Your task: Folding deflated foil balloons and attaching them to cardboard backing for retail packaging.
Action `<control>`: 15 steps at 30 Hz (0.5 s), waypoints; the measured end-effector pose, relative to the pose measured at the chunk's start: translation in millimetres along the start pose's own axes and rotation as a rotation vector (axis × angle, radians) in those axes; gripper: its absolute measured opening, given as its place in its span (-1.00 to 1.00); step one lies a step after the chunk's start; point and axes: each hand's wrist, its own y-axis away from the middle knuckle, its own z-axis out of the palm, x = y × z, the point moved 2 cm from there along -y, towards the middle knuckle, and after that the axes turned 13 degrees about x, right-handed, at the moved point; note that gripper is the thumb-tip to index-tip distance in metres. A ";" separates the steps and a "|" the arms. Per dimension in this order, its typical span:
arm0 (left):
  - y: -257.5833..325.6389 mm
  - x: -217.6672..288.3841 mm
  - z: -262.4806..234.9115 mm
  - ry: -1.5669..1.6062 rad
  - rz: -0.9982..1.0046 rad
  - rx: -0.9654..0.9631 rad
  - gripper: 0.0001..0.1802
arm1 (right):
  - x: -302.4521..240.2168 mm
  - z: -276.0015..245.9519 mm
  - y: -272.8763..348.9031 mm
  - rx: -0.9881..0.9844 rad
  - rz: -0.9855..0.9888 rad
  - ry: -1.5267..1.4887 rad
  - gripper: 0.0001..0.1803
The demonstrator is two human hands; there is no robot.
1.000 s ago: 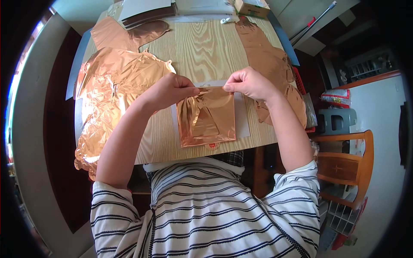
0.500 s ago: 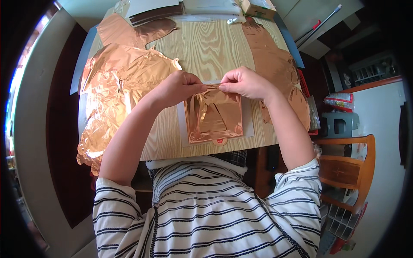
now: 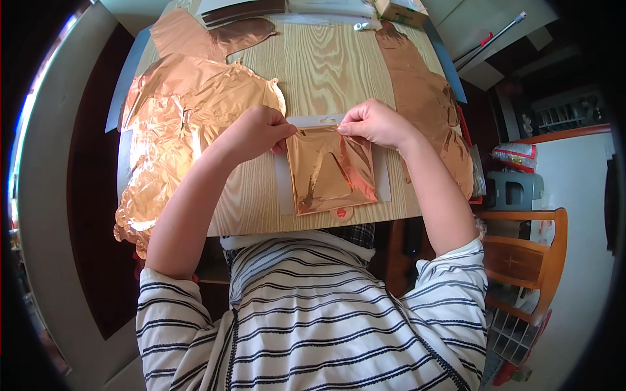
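A copper-coloured foil balloon [image 3: 329,173], folded into a flat, shiny square, lies in front of me near the table's front edge. Under it is a pale translucent sheet [image 3: 381,176] with a hang hole at its top. My left hand [image 3: 264,133] pinches the folded balloon's upper left corner, fingers bent and partly hidden behind the thumb. At the top edge, toward the right, my right hand [image 3: 377,124] holds the foil between thumb and forefinger. A round tan tab with a red spot [image 3: 342,214] shows just below the square.
Crumpled foil balloons [image 3: 176,117] spread over the table's left side, and another flat one [image 3: 420,91] lies along the right. At the back are stacked flat packs [image 3: 244,8], a cardboard box [image 3: 401,12] and a small white piece [image 3: 365,27]. A wooden chair [image 3: 521,260] stands right of the table.
My hands have moved apart along the folded balloon's top edge, the left one to its corner. The foil now lies flatter, and the sheet's hang hole shows above it.
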 end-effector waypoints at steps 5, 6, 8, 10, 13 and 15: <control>-5.4 -1.5 2.2 -0.114 0.066 0.021 -0.68 | -0.2 -0.8 0.7 0.043 0.001 0.036 -0.79; -6.1 -1.6 1.7 -0.131 0.072 0.025 -0.68 | 3.2 -1.5 0.3 0.055 -0.003 0.051 -0.79; -8.1 -2.4 1.4 -0.147 0.087 0.032 -0.67 | 9.8 -4.1 0.3 0.069 -0.015 0.026 -0.80; -11.1 -3.8 2.5 -0.147 0.106 0.040 -0.66 | 16.5 -6.5 -0.6 0.090 -0.015 0.035 -0.80; -17.4 -1.0 5.4 -0.236 0.118 0.076 -0.66 | 18.0 -8.5 -1.9 0.150 -0.028 0.136 -0.80; -18.5 -2.4 8.2 -0.290 0.167 0.135 -0.67 | 10.4 -8.0 1.3 0.207 -0.075 0.246 -0.80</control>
